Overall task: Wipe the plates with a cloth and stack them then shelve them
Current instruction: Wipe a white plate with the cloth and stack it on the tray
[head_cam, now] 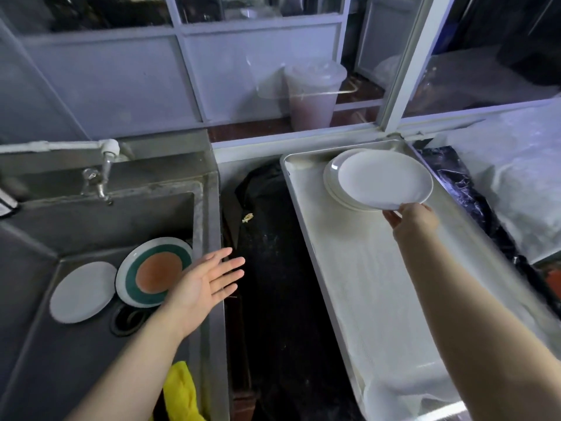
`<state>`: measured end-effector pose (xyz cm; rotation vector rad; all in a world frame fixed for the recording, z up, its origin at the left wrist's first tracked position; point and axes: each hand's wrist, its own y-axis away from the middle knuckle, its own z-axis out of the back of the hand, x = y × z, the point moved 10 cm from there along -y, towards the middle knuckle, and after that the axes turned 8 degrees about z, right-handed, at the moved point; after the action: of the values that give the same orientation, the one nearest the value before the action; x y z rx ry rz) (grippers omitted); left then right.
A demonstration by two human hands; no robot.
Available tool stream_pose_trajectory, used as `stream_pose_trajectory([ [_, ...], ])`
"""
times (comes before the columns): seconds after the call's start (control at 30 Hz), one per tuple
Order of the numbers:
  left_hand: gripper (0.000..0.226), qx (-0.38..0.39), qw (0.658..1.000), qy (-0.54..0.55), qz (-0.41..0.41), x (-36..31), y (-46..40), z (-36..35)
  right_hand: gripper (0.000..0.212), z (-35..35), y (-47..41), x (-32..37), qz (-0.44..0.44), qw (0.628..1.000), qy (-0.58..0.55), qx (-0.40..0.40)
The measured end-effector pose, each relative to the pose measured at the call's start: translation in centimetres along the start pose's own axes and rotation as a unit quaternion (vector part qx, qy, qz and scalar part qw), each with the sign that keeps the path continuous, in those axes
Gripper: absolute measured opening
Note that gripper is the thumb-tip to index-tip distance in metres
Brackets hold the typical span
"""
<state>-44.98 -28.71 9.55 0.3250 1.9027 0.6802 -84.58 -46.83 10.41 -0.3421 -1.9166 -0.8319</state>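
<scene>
1. Plate (385, 179), plain white, is held level just above a small stack of white plates (329, 183) at the far end of a long metal tray (296, 189) lined with white cloth (373, 287).
2. Right hand (413, 218) pinches the near rim of that plate, thumb on the left and fingers underneath it.
3. Left hand (202, 287) hovers over the right edge of the steel sink (91, 226), palm up, fingers spread and straight, holding nothing.
4. Two more plates lie in the sink: a small white plate (82, 291) and a green-ringed plate with an orange centre (154, 270), leaning beside the drain (126, 322).
5. Yellow cloth (182, 393) lies at the sink's near right corner, under the left forearm.
6. Tap (101, 180) juts from the sink's back wall.
7. Dark gap (273, 268) separates the sink from the tray.
</scene>
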Motion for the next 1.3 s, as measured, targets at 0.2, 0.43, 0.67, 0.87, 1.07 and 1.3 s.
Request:
stream_pose_trajectory([
  [0.2, 0.03, -0.005, 1.0, -0.002, -0.009, -0.3, -0.3, 0.2, 0.048, -0.7, -1.2, 0.0, -0.007, 1.0, 0.023, -0.006],
  [0.43, 0.03, 0.001, 1.0, -0.004, -0.009, -0.2, -1.2, -0.6, 0.041, -0.6, -2.0, -0.9, -0.014, 0.999, 0.039, -0.007],
  [0.67, 0.029, 0.014, 1.0, -0.004, -0.001, 0.0, -2.1, -2.0, 0.042, -1.2, -2.3, -2.2, -0.062, 0.992, 0.103, 0.023],
  [0.87, 0.03, 0.028, 1.0, 0.006, -0.005, -0.5, -2.4, -2.5, 0.072, -2.3, -2.6, -2.5, -0.104, 0.983, 0.117, 0.098],
  [1.07, 0.03, 0.017, 1.0, 0.001, -0.009, -0.5, -2.4, -1.6, 0.081, -3.7, -3.4, -2.3, -0.116, 0.972, 0.114, 0.172],
  [1.3, 0.03, 0.025, 1.0, 0.005, 0.001, -0.4, -2.6, -1.4, 0.069, -2.1, -0.8, -4.6, -0.168, 0.949, 0.132, 0.231],
])
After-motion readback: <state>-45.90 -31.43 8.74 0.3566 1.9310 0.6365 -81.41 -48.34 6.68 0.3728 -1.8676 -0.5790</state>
